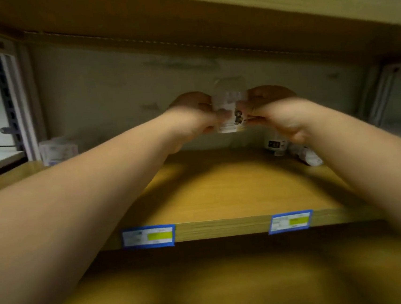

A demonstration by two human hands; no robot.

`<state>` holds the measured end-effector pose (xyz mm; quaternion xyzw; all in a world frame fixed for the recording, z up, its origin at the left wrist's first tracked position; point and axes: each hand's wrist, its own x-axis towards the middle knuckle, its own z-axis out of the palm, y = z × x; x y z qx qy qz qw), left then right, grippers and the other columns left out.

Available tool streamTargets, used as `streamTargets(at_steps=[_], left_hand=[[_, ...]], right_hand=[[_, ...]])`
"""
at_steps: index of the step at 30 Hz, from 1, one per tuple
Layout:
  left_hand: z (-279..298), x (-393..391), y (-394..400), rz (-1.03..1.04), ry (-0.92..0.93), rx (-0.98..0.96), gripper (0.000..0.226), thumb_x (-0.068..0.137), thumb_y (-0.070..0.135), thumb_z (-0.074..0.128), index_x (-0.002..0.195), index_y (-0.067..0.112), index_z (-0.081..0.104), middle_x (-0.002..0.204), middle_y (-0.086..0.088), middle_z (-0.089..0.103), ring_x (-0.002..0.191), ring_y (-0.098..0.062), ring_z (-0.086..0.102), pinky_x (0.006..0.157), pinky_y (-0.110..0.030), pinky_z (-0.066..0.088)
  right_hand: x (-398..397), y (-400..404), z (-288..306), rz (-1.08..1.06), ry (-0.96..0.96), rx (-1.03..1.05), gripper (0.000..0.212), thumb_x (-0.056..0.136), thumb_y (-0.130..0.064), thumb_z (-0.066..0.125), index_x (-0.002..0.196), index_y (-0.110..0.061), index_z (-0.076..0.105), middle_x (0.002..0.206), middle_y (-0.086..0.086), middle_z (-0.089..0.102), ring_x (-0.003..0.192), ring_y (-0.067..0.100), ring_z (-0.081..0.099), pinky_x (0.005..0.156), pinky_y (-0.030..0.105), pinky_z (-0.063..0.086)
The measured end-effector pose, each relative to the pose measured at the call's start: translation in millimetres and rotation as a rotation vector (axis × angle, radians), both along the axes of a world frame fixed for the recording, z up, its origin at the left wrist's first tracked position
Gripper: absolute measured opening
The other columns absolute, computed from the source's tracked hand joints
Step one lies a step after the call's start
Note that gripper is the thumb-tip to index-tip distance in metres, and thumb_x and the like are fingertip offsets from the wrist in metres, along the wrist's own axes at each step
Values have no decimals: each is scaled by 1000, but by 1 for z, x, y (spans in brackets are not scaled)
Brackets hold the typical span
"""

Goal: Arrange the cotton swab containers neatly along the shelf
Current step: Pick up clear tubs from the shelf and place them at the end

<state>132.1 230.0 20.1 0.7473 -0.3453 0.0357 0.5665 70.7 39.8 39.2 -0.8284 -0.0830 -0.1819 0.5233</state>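
Note:
Both my hands hold one clear cotton swab container [230,104] with a printed label, raised above the wooden shelf [223,193] near its back wall. My left hand [192,118] grips its left side and my right hand [273,113] its right side. Another container [57,151] stands at the shelf's far left. Two more lie or stand at the back right: one container [276,144] upright, one container [307,157] on its side, both partly hidden by my right wrist. The picture is blurred.
Two blue-edged price tags [148,236] [290,221] sit on the shelf's front edge. A wooden board [230,14] roofs the bay close overhead. A metal upright [8,101] bounds the left side, another upright [380,95] the right. A lower shelf [208,293] lies below.

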Motion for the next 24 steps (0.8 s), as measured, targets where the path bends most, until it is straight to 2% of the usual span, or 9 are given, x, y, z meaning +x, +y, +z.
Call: streamTargets(at_steps=[3, 5, 7, 9, 13, 16, 19, 22, 24], left_hand=[[-5, 19, -47, 50, 9, 52, 19, 83, 19, 78, 100, 22, 70, 111, -5, 75, 103, -23, 72, 95, -44, 57], [-8, 32, -71, 103, 21, 100, 27, 83, 21, 79, 108, 21, 70, 113, -2, 74, 104, -21, 70, 93, -43, 58], [-11, 46, -86, 125, 39, 127, 28, 84, 16, 78, 110, 19, 68, 115, -4, 73, 105, -21, 70, 92, -42, 58], [-16, 57, -95, 126, 60, 136, 26, 85, 9, 76, 108, 16, 66, 113, -5, 71, 105, -21, 69, 91, -37, 59], [-27, 72, -102, 164, 95, 119, 35, 88, 5, 73, 120, 3, 61, 117, -14, 67, 106, -24, 68, 82, -26, 61], [-31, 76, -102, 188, 76, 185, 37, 87, 8, 74, 122, 6, 62, 110, -6, 69, 98, -17, 69, 78, -23, 61], [-32, 75, -102, 283, -54, 434, 31, 86, 21, 76, 115, 12, 67, 110, -1, 68, 100, -19, 65, 85, -31, 53], [-33, 77, -105, 318, -105, 507, 18, 88, 24, 74, 104, 19, 66, 102, 1, 65, 91, -14, 60, 67, -21, 41], [-35, 79, -105, 312, -91, 490, 21, 88, 22, 74, 107, 17, 68, 105, 0, 67, 90, -12, 61, 69, -22, 42]], right_hand=[[8, -36, -3, -64, 52, -62, 22, 92, -18, 70, 113, -15, 66, 110, 4, 74, 99, 15, 72, 81, 20, 60], [24, -56, -7, -120, 81, -121, 24, 89, -26, 74, 111, -19, 67, 113, 4, 74, 102, 18, 72, 92, 32, 59], [40, -69, -13, -158, 111, -199, 39, 84, -35, 77, 119, -19, 67, 117, 2, 73, 106, 21, 71, 99, 41, 55], [56, -72, -17, -188, 99, -277, 45, 84, -38, 76, 123, -18, 67, 116, 1, 72, 105, 21, 68, 95, 39, 55], [79, -66, -21, -243, 50, -442, 23, 95, -23, 61, 113, -11, 67, 109, 7, 68, 100, 27, 66, 70, 30, 47], [88, -59, -29, -268, 92, -577, 22, 99, -13, 51, 117, -8, 62, 112, 10, 64, 100, 28, 63, 70, 32, 46], [93, -55, -43, -268, 142, -617, 23, 99, -9, 50, 120, -5, 59, 110, 9, 60, 94, 27, 58, 68, 33, 46], [99, -57, -51, -270, 163, -568, 26, 100, -10, 47, 123, -5, 60, 121, 15, 64, 105, 31, 63, 82, 37, 54], [99, -58, -50, -267, 182, -547, 28, 101, -8, 46, 125, -5, 59, 124, 16, 63, 109, 32, 62, 87, 38, 53]])
